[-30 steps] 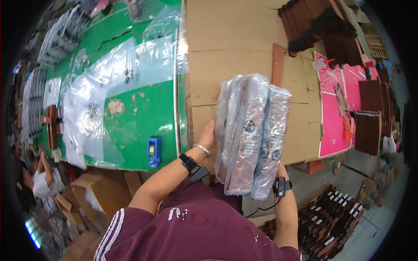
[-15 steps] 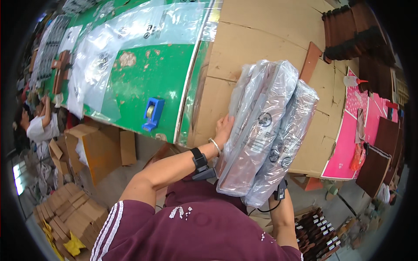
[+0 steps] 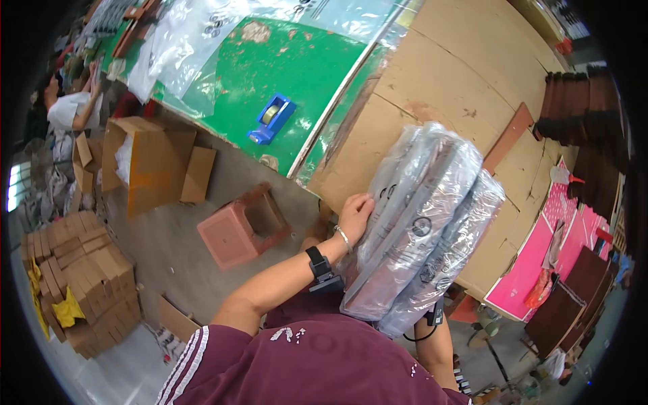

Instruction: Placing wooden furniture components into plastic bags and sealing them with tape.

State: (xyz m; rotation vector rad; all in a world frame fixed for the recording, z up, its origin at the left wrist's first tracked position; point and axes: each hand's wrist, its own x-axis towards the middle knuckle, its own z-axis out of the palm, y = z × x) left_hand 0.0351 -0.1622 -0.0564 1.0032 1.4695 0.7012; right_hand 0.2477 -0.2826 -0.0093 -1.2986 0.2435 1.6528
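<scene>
Several long brown pieces, wrapped in clear printed plastic bags [image 3: 422, 229], are held upright together against my body. My left hand [image 3: 356, 214] grips this bundle from its left side, the fingers pressed along the plastic. Behind the bundle my right hand is hidden; only the right forearm shows, coming up under its lower right end. What the pieces inside are, I cannot make out through the film. The bundle's far end overlaps the cardboard-covered table [image 3: 432, 81] in the view.
The green worktop [image 3: 317, 67] carries a blue tape dispenser [image 3: 273, 120] and plastic bags [image 3: 182, 50]. A pink stool [image 3: 226, 236], an open carton [image 3: 162, 165] and stacked small boxes [image 3: 101, 277] stand left. Dark brown pieces [image 3: 584, 101] lie right. A co-worker [image 3: 71, 111] is far left.
The view has swung toward the right, so the tables sit differently in it and the pink stool now shows fully. The bundle stays in my grip close to my body.
</scene>
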